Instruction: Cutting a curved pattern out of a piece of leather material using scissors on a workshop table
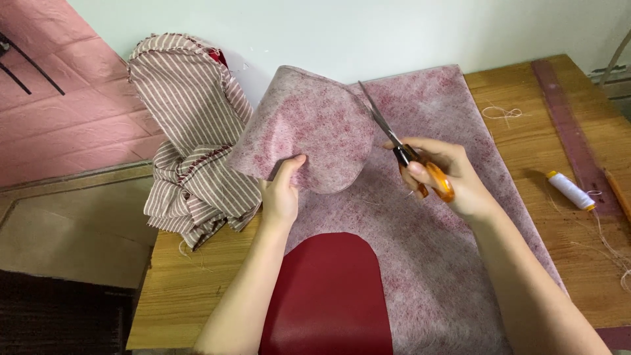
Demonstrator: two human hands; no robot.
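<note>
Two bare forearms reach in from the bottom edge, with no sleeves visible. The left hand [280,197] and right hand [453,177] wear no gloves, rings, watch or bracelets.

striped cloth heap [190,131] crowds left, thread spool [570,190] right

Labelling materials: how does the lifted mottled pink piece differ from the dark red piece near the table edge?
The mottled pink piece is fuzzy, pale and held curved in the air by the left hand; the dark red piece is smooth, solid-coloured and lies flat. Scissors in the right hand meet only the pink one. Both have a rounded edge.
</note>
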